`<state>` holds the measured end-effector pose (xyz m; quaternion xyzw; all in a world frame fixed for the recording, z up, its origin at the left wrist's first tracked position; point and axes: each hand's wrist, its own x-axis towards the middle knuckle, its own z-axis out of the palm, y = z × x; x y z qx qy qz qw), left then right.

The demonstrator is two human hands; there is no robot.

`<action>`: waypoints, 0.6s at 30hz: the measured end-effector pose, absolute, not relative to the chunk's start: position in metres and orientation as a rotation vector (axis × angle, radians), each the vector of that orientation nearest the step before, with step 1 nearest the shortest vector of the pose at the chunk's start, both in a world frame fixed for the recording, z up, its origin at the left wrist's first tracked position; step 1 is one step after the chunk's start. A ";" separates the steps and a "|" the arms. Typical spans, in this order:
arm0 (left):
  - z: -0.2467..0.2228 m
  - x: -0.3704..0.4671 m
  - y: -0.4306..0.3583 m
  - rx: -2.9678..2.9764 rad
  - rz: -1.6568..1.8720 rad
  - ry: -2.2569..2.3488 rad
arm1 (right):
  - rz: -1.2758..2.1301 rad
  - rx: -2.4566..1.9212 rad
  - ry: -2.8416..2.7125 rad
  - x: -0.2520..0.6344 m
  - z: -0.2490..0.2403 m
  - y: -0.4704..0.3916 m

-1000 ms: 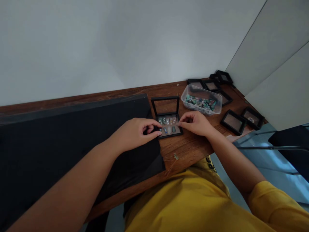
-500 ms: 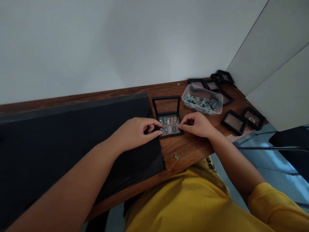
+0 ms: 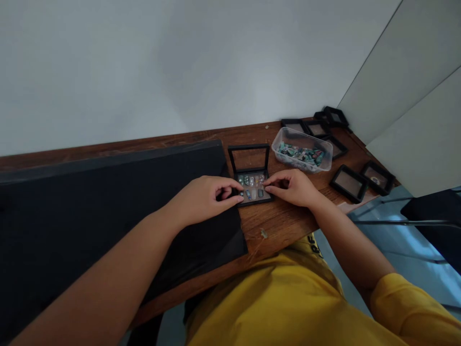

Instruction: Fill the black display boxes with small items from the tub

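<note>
A small black hinged case (image 3: 255, 202) lies on the wooden table with its framed lid (image 3: 248, 146) raised at the back. Two rows of small, nail-shaped pieces (image 3: 254, 193), some blue, green or clear, lie inside it. My left hand (image 3: 207, 199) reaches over the case's left edge, thumb and index finger curled round a small piece at that end. At the right edge my right hand (image 3: 293, 187) has its thumb and index finger close together over the case; whatever they pinch is too small to make out.
A clear plastic tub (image 3: 301, 150) of green and pale pieces stands behind my right hand. Several black framed cases, one of them (image 3: 349, 183) near the right edge, lie around it. A black mat (image 3: 108, 216) covers the table's left part. A wall rises behind.
The fingertips of my right hand have shifted slightly left and up over the case's right edge. My left hand has stayed nearly in place.
</note>
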<state>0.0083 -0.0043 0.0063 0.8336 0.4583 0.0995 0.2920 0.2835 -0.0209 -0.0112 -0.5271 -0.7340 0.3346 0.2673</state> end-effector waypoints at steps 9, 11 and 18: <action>0.007 0.008 -0.005 2.253 0.284 1.213 | 0.866 -1.489 -2.050 0.280 -0.002 -0.025; 0.007 0.008 -0.005 2.256 0.287 1.216 | 0.840 -1.500 -2.061 0.279 -0.001 -0.026; 0.006 0.008 -0.005 2.250 0.291 1.207 | 0.824 -1.507 -2.091 0.277 0.002 -0.027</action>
